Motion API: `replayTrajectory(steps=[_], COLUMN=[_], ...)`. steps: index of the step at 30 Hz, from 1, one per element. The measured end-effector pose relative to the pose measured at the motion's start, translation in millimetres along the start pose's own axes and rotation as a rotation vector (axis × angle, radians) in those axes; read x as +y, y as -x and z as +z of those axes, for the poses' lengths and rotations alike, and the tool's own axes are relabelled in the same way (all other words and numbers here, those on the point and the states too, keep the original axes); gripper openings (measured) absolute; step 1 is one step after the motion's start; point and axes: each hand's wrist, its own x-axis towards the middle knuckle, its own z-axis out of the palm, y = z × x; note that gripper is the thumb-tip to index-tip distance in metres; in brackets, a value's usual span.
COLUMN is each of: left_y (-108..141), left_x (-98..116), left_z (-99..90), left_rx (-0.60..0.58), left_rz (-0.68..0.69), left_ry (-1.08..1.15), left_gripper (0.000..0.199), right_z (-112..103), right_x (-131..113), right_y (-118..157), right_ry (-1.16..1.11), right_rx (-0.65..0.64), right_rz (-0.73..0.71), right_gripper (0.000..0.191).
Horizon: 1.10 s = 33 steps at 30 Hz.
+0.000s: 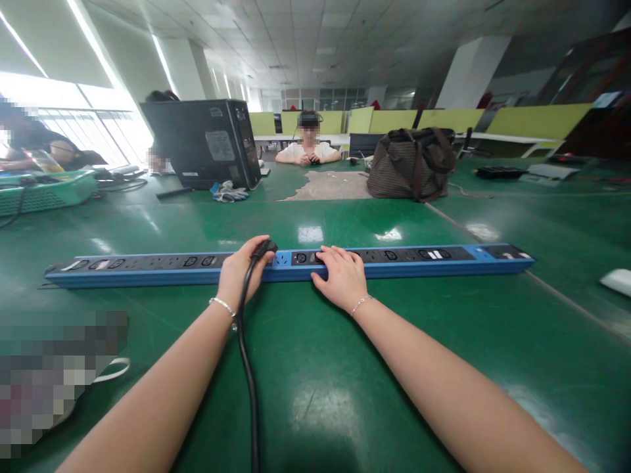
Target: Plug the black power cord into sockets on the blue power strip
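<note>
A blue power strip point(404, 270) lies on the green tabletop point(305, 368). Near its middle, the left hand point(237, 268) grips a black power plug point(266, 248) — the right hand point(342, 274) rests across the strip, fingers loosely extended.

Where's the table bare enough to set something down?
Two patches of green table look bare: between the blue power strip and the brown bag, and between the black cable and your right forearm. The back left is crowded with the computer case, gloves and basket.
</note>
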Motion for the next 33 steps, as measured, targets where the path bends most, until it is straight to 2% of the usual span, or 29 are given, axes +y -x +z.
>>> replayTrajectory(steps=[4,15,19,26,33], left_y=[1,2,3,8,7], left_x=[7,5,5,11,10], left_z=[13.0,19.6,19.5,15.4,13.3], left_rx=[-0.061,-0.080,-0.089,-0.101,-0.099], left_rz=[0.043,0.158,0.225,0.330,0.295], left_ry=[-0.033,-0.229,-0.334,-0.371,-0.414], left_gripper=[0.041,0.038,0.036,0.033,0.032], right_z=[0,1,1,1,1], right_x=[-1,0,0,0,-1], right_y=[0,0,0,0,0], right_ry=[-0.007,-0.009,-0.014,-0.018,-0.022], right_rx=[0.001,0.008,0.005,0.005,-0.001], right_rz=[-0.001,0.000,-0.005,0.000,0.000], right_gripper=[0.034,0.035,0.036,0.036,0.036])
